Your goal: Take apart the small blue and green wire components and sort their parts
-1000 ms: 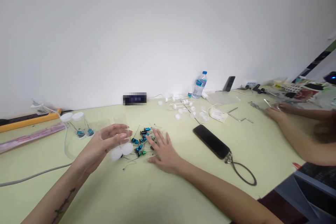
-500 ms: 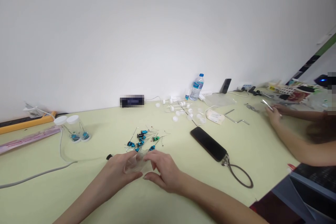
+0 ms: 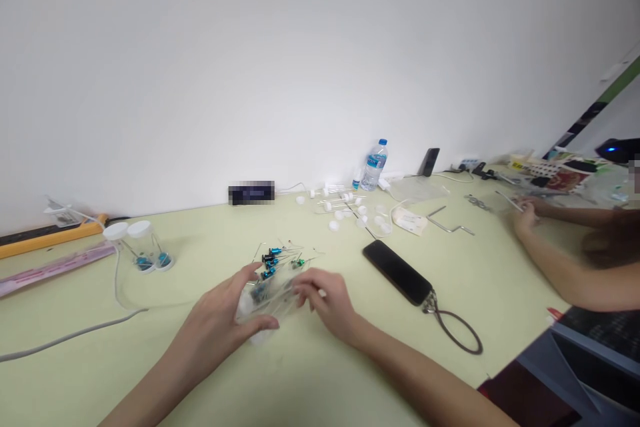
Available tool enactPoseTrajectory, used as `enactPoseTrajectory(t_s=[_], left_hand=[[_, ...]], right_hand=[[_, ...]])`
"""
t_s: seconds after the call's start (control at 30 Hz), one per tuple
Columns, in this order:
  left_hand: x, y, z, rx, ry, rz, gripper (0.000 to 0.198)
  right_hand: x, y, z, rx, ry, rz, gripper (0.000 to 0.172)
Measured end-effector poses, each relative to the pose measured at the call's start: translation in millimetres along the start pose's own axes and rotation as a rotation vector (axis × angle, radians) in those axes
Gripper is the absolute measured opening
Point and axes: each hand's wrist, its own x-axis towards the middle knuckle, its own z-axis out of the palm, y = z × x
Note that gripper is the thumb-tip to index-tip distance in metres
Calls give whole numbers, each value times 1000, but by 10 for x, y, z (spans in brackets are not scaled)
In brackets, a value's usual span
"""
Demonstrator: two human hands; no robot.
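My left hand [image 3: 220, 312] is spread in a wide C, thumb and fingers apart, around the left side of a clear plastic thing [image 3: 273, 303]. That plastic is smeared by motion and its kind is hard to make out; whitish parts show near my left palm. With bent fingertips my right hand [image 3: 326, 303] pinches its right side. Just beyond both hands lies a loose pile of small blue, black and green pieces [image 3: 273, 260] with thin metal wires or shafts. Part of this pile is hidden by the plastic and my left fingers.
Two clear jars [image 3: 159, 247] with white lids stand left, near a grey cable [image 3: 95, 325] and yellow power strip [image 3: 55, 237]. A phone [image 3: 397, 272] lies right. White caps and tubes [image 3: 345, 207], a water bottle [image 3: 375, 165] and a bent rod [image 3: 453, 230] lie behind. Another person's hands [image 3: 526, 215] work far right.
My left hand has opened wider, its fingers lifting apart. My right hand has drawn slightly right, fingers closing on the clear plastic, which has shifted and blurred.
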Motion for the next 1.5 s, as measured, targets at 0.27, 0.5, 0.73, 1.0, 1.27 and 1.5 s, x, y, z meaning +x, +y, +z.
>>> enactPoseTrajectory(t_s=[0.27, 0.5, 0.73, 1.0, 1.27, 1.5], left_hand=[[6, -54, -79, 120, 120, 56, 53], [41, -95, -54, 121, 69, 48, 43], [86, -171, -109, 136, 90, 16, 45], [102, -268, -215, 161, 70, 23, 44], [158, -343, -337, 172, 67, -27, 46], [140, -408, -388, 215, 76, -39, 46]], right_hand=[[421, 97, -787, 121, 386, 300, 28], [503, 381, -1555, -209, 527, 273, 40], [585, 926, -2301, -1112, 389, 167, 39], [666, 1283, -2645, -1346, -49, 162, 20], [770, 1571, -2569, -1403, -266, 143, 24], [789, 1744, -2522, -1409, -296, 177, 46]])
